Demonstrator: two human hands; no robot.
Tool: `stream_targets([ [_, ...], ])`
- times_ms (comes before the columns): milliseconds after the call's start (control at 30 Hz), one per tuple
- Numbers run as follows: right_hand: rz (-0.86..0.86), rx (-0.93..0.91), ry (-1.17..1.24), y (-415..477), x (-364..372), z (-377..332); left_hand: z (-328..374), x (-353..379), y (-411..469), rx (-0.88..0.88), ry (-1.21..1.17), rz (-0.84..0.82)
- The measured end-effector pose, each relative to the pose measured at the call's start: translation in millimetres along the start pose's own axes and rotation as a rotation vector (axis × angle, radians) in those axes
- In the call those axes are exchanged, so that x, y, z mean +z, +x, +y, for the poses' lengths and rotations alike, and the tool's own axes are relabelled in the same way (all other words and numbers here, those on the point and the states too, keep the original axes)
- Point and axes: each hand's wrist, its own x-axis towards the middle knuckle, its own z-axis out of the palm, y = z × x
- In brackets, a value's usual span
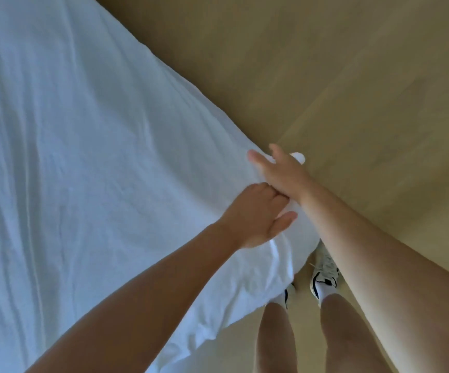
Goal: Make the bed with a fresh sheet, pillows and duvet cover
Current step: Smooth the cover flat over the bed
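A white, creased sheet [83,157] covers the bed and fills the left of the view, with its edge running diagonally to a corner near my legs. My left hand [255,214] grips a bunch of the sheet at that corner, fingers curled into the fabric and thumb lying on top. My right hand [279,170] reaches over the same edge just beyond it. Its thumb and forefinger are spread on the cloth, and its other fingers curl down behind the fabric, out of sight.
Light wooden floor [352,90] lies along the right of the bed. My bare legs and white sneakers [322,278] stand on it right at the bed corner.
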Motion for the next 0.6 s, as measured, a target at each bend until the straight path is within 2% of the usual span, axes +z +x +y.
stream_targets([
  [67,-0.086,-0.017,-0.182,15.9,14.4,-13.9,-22.7,-18.7,2.7,-0.098,0.009,0.088],
  [133,-0.054,-0.082,-0.368,17.2,22.1,-17.6,-57.2,-34.5,-4.1,-0.214,0.081,0.149],
  [267,0.287,-0.376,-0.152,2.3,-5.0,-2.8,-108.0,-46.7,-17.0,-0.439,0.12,0.347],
  [300,0.315,-0.364,-0.114,1.8,-12.6,1.8,-111.9,-42.4,-17.0,-0.427,0.109,0.358],
  [333,0.299,-0.267,-0.099,6.0,-14.5,5.0,-113.8,-34.2,-15.6,-0.401,0.098,0.281],
  [400,0.196,0.023,-0.172,27.0,-2.9,15.2,-112.6,-20.2,-11.7,-0.391,0.072,0.008],
  [433,0.132,0.127,-0.269,42.6,8.1,15.6,-115.8,-15.0,-9.7,-0.394,0.045,-0.031],
  [467,0.061,0.189,-0.399,57.6,18.9,5.7,-120.7,-14.7,-8.9,-0.383,-0.002,0.011],
  [533,0.016,0.179,-0.577,84.3,37.9,-26.6,-136.7,-26.6,-10.5,-0.316,-0.047,0.297],
  [567,0.035,0.125,-0.553,97.5,46.6,-50.2,-148.6,-34.1,-15.5,-0.36,-0.026,0.451],
  [600,0.059,0.072,-0.39,110.4,55.0,-79.6,-164.8,-43.5,-21.1,-0.467,-0.012,0.556],
])
